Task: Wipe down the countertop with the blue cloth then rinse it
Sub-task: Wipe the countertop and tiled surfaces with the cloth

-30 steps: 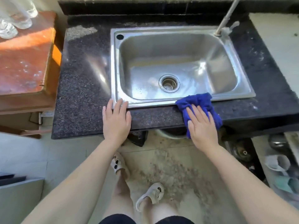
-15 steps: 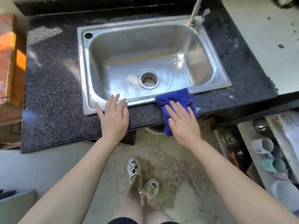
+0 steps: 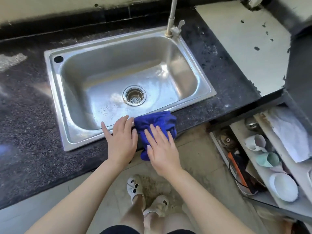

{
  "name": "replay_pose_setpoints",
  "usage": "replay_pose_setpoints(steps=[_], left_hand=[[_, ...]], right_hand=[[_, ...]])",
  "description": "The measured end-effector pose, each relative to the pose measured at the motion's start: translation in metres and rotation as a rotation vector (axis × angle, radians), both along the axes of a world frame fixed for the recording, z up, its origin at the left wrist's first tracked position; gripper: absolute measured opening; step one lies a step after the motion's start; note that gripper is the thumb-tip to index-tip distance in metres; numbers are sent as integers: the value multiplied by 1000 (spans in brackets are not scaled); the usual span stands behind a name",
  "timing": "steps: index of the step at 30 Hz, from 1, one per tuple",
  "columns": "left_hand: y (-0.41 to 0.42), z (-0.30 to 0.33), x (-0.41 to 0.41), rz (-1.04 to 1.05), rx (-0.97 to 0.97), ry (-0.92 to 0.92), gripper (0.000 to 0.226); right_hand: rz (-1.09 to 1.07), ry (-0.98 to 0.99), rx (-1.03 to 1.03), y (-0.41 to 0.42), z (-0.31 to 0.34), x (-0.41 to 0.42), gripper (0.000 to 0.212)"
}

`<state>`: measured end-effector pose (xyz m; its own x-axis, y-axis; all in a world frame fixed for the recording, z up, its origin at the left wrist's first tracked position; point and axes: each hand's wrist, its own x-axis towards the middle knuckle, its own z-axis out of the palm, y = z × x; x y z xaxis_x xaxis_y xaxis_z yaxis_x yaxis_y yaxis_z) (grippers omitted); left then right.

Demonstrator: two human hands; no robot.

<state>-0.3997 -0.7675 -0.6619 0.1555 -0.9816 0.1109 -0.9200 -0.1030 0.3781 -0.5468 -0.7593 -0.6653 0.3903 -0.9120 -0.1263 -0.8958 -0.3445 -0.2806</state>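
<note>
Two hands work at the front edge of a dark speckled countertop (image 3: 30,125), which wraps around a steel sink (image 3: 72,130). The sink is the landmark here: its drain (image 3: 134,95) sits near the middle of the basin, and a tap (image 3: 172,19) rises from its back right corner. Right of the sink, the dark stone gives way to a pale slab (image 3: 244,53) marked with dark spots. Below and to the right of the sink, an open shelf holds cups (image 3: 255,143) and a white bowl (image 3: 283,190). Beneath the sink's front edge the floor (image 3: 197,157) is tiled and dusty, with the person's feet in pale slippers (image 3: 135,186).

The blue cloth (image 3: 157,123) lies bunched on the counter strip just in front of the sink, one end hanging over the counter's edge. The right hand (image 3: 162,151) lies flat and open on the cloth, fingers spread, pressing rather than clutching it. The left hand (image 3: 122,141) is also flat and open, holding nothing, its fingers reaching over the sink's front rim, just beside the cloth and touching it.
</note>
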Motion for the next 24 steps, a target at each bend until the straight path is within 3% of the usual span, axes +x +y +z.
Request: replay_pose_setpoints(steps=[3,6,10,12,16,19,24], left_hand=[[-19,6,-23,-121,9,4,47],[-39,9,-54,-279,-27,-32,45],[-71,14,-99,-316,-66,-43,46],[-87,16,-124,-279,-60,-10,45],[-128,14,-176,-138,-31,74,48],[-152,9,-213,-7,49,104,47],[-157,-7,-233,51,-86,-39,32]], right_hand=[[-241,65,-41,-48,1,-80,53],[-520,165,51,-118,8,-166,51],[-639,179,120,-172,22,-204,51],[-567,217,45,-155,16,-192,51],[-140,136,-15,-102,11,-169,53],[89,168,-27,-115,13,-197,51],[12,210,56,-194,20,-297,66]])
